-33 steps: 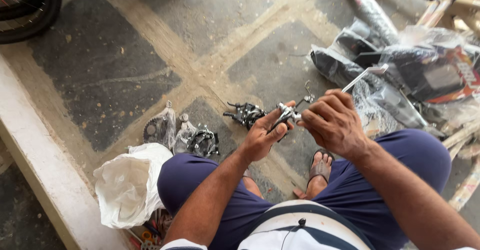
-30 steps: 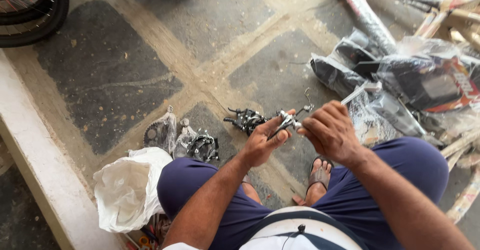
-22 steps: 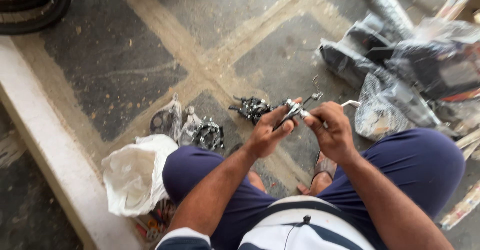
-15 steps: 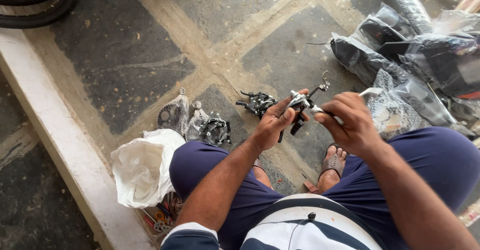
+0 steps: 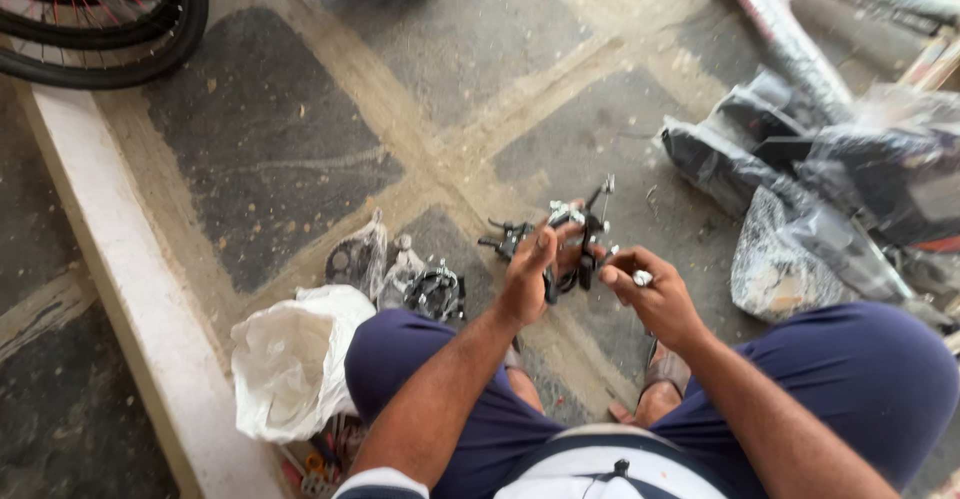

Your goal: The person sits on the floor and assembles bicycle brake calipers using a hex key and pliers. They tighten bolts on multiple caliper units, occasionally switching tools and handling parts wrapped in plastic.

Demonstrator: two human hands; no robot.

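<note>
While the person sits on a pale ledge (image 5: 130, 289) with knees apart, parts lie spread on the stone floor (image 5: 300, 139) within arm's reach. Two bicycle wheels (image 5: 100, 29) show at the top edge. To the right sits a heap of plastic-wrapped parts (image 5: 830, 189), too tangled to count. One white bag (image 5: 290, 359) rests against the left knee, with two small clear packets (image 5: 385, 269) just beyond it. A brake caliper (image 5: 575, 244) is held up between the knees, presumably for a close look: the left hand (image 5: 530, 274) is clamped on its body, and the right hand (image 5: 645, 294) pinches a small silver piece just beside it. A second caliper (image 5: 505, 239) lies on the floor behind.
</note>
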